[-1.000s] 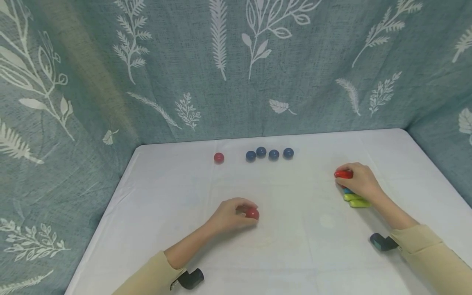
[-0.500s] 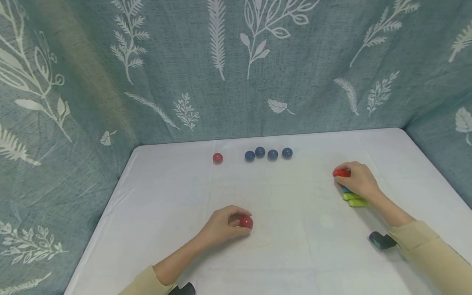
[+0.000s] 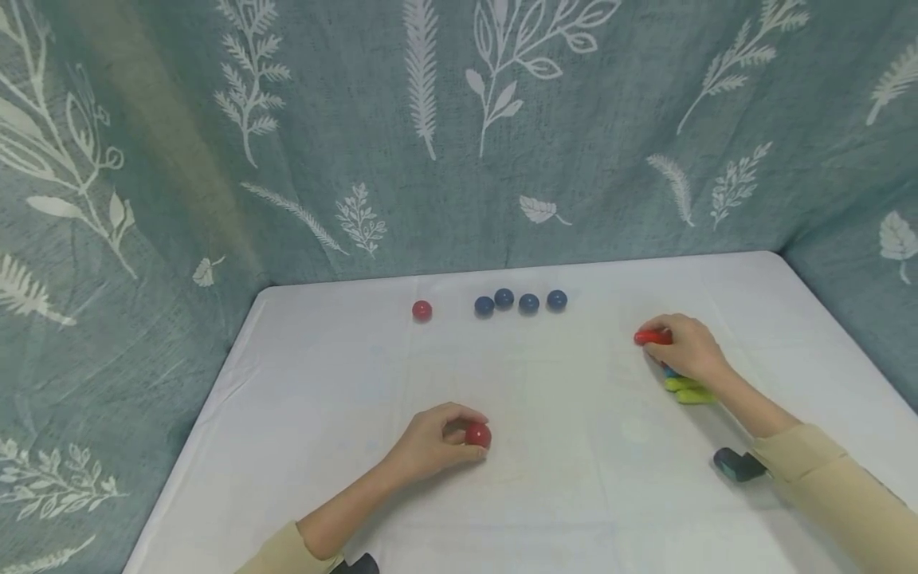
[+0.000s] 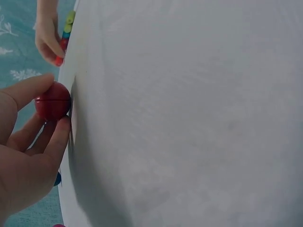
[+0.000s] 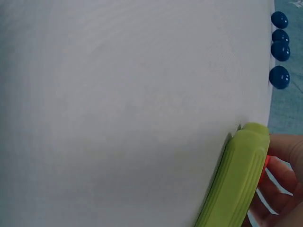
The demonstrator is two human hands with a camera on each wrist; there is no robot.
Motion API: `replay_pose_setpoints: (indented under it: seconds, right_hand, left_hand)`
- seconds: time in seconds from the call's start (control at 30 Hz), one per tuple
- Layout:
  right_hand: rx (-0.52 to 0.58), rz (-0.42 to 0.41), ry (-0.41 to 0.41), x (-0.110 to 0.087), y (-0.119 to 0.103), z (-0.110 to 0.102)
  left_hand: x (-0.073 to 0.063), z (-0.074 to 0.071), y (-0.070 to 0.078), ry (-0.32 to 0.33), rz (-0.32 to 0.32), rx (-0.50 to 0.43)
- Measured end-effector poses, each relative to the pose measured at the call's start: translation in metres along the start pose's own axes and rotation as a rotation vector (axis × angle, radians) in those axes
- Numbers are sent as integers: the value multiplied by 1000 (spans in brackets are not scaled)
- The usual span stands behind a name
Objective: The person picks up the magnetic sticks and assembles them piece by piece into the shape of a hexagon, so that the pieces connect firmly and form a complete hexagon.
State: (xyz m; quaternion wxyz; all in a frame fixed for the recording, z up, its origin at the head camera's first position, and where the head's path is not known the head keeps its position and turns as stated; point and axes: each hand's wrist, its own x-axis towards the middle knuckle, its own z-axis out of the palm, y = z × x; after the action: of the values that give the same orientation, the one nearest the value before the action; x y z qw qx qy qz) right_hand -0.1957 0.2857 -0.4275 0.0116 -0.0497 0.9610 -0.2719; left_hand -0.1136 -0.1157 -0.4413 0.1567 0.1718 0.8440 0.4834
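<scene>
My left hand (image 3: 430, 442) pinches a red ball (image 3: 478, 435) between thumb and fingers, low over the table's middle. A seam line runs around this ball (image 4: 53, 101) in the left wrist view. Toward the right of the table, my right hand (image 3: 690, 347) holds a red highlighter (image 3: 653, 338) by its sides. Just below that hand lie a blue highlighter (image 3: 670, 371), mostly covered, and two yellow-green highlighters (image 3: 694, 396) side by side. The right wrist view shows a ribbed yellow-green barrel (image 5: 236, 175) in front of the right fingers.
Several blue balls (image 3: 528, 304) stand in a loose row near the far edge of the white-covered table (image 3: 344, 383). Left of them sits another red ball (image 3: 421, 311). A patterned green cloth (image 3: 445, 207) hangs behind the table and at both sides.
My left hand has drawn back toward me and left with the red ball, then stayed nearly still. The right hand has shifted slightly left with the red highlighter.
</scene>
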Motion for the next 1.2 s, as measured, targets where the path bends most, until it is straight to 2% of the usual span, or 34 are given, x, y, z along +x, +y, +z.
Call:
replay_pose_setpoints:
  seconds: [0.23, 0.53, 0.87, 1.2]
  right_hand:
    - [49, -99, 16, 0, -23, 9]
    - [106, -173, -115, -15, -67, 38]
    - [193, -317, -262, -38, -105, 67]
    - [208, -446, -318, -45, -133, 83]
  left_hand:
    - [-1, -1, -1, -13, -11, 11]
    - [-3, -3, 0, -17, -21, -23]
    - [-3, -1, -1, -20, -20, -32]
    - [0, -1, -3, -7, 5, 2]
